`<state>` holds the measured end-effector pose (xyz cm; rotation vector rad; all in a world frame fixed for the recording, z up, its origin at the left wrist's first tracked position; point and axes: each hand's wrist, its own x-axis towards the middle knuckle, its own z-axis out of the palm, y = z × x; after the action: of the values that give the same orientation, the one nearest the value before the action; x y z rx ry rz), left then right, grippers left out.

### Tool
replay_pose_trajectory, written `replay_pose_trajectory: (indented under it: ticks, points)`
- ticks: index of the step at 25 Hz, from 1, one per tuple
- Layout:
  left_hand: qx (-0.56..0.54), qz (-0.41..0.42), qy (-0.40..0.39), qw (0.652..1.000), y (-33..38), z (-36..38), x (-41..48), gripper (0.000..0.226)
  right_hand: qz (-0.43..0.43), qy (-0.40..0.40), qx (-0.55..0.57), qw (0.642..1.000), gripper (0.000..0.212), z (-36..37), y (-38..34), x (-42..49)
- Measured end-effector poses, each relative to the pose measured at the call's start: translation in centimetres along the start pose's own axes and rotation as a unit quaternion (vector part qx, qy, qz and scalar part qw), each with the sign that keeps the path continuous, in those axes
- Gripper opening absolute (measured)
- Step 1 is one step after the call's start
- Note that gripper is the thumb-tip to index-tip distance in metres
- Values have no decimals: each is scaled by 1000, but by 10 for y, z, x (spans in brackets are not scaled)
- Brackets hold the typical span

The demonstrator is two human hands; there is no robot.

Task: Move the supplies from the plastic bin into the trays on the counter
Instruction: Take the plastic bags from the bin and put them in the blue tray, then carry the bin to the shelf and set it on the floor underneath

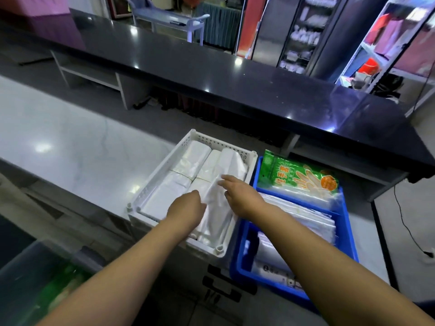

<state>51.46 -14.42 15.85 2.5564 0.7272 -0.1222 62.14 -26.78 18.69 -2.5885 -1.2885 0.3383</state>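
Observation:
A white perforated tray (pixel 150 182) sits on the pale counter and holds bundles of white plastic bags (pixel 188 161) laid side by side. Both hands reach into it. My left hand (pixel 187 207) and my right hand (pixel 237 195) hold a bundle of white bags (pixel 217 217) that lies along the tray's right side, its near end over the front rim. To the right stands a blue tray (pixel 346 222) with clear plastic packs (pixel 303 215) and a green glove packet (pixel 299 175) at its far end. The clear plastic bin (pixel 35 274) is at the lower left, blurred, with something green inside.
A pale marble counter (pixel 70 137) stretches to the left of the trays. A black raised counter (pixel 235 83) runs behind them. Black drawer handles (pixel 223 285) show below the counter edge. A black cable (pixel 407 222) hangs at the right.

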Motion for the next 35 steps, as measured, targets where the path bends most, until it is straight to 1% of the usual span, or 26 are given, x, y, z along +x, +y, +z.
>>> replay_pose_trajectory:
  ticks: [2, 5, 7, 9, 13, 16, 18, 19, 21, 23, 25, 27, 29, 31, 33, 35]
  points:
    - [-10, 16, -20, 1000, -8, -1, 4, 20, 10, -54, -26, 998, 50, 8, -3, 24]
    - [5, 39, -63, 997, -19, -4, 9, 23, 20, -128, -85, 988, 58, 17, -2, 52]
    - [8, 50, -93, 994, -26, -7, 13, 28, 30, -144, -124, 981, 60, 22, 0, 66]
    - [25, 55, -119, 991, -32, -12, 18, 32, 55, -136, -143, 979, 59, 25, 2, 79]
    - [97, 83, -168, 977, -36, -19, 20, 36, 129, -107, -136, 976, 58, 25, 10, 95]
    - [139, 110, -191, 965, -44, -27, 17, 36, 166, -38, -121, 978, 53, 23, 8, 93]
    - [126, 120, -169, 970, -52, -34, 10, 31, 173, 4, -125, 977, 49, 20, 0, 83]
    - [109, 118, -140, 977, -58, -38, 6, 28, 175, 12, -131, 976, 47, 19, -6, 76]
    - [82, 108, -45, 990, -73, -47, -8, 25, 171, 28, -140, 975, 43, 19, -22, 53]
    - [61, 98, 53, 992, -92, -55, -29, 24, 171, 56, -107, 978, 40, 23, -44, 21]
    - [38, 89, 99, 990, -108, -62, -59, 21, 184, 80, -45, 979, 37, 27, -72, -15]
    - [34, 92, 118, 988, -121, -63, -93, 21, 172, 100, -20, 980, 34, 35, -100, -50]
    - [38, 96, 133, 986, -134, -61, -130, 22, 139, 133, -14, 981, 30, 43, -128, -82]
    - [36, 79, 143, 986, -154, -56, -171, 21, 98, 158, 5, 983, 26, 58, -158, -113]
    - [47, 55, 135, 988, -180, -51, -207, 21, 71, 159, 28, 984, 23, 82, -187, -140]
    - [56, 29, 119, 991, -207, -48, -240, 20, 63, 140, 45, 987, 23, 109, -212, -160]
